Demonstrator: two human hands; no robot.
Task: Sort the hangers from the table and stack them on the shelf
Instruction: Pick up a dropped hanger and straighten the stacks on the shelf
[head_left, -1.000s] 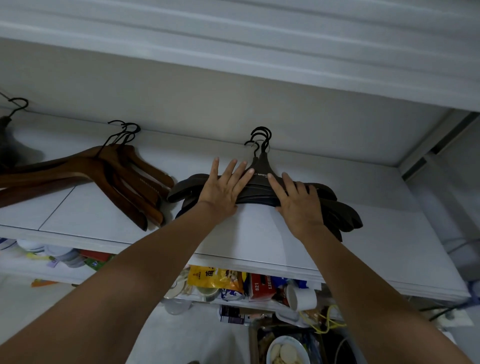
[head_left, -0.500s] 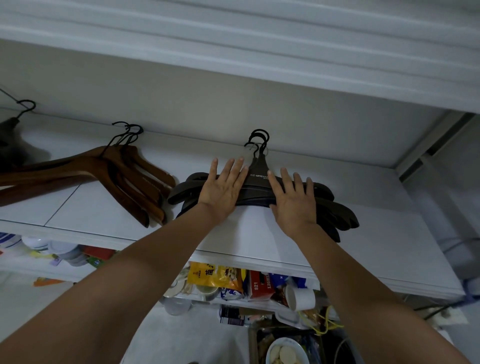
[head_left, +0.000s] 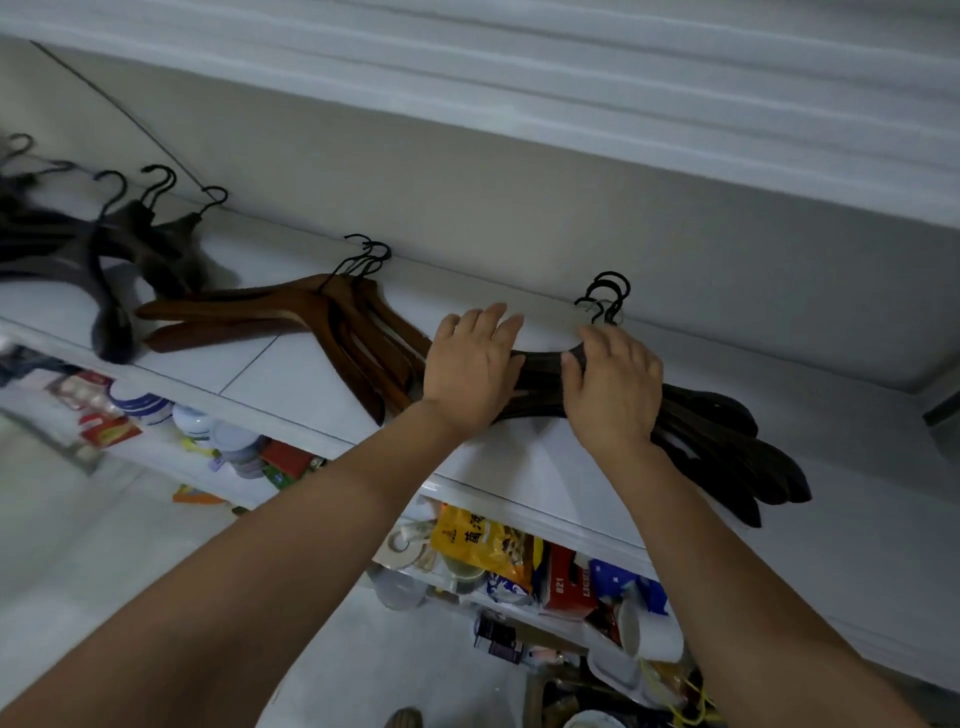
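A stack of dark brown hangers (head_left: 727, 441) lies on the white shelf (head_left: 545, 467), hooks against the back wall. My left hand (head_left: 470, 371) rests flat on the stack's left arm with its fingers straight. My right hand (head_left: 613, 384) lies over the neck of the stack, fingers curled over the top near the hooks and thumb at the front. To the left is a stack of reddish-brown wooden hangers (head_left: 291, 317). Further left lies a pile of black hangers (head_left: 104, 254).
The shelf's front edge runs diagonally below my wrists. Under it a lower shelf holds snack packets (head_left: 483, 551), bowls (head_left: 140, 405), a cup and other clutter. A white overhang sits close above the shelf. Bare shelf surface lies right of the dark stack.
The view has swung right and tilted, bringing the black hangers into sight. My right hand has shifted up onto the neck of the dark stack and curled; my left hand stays flat.
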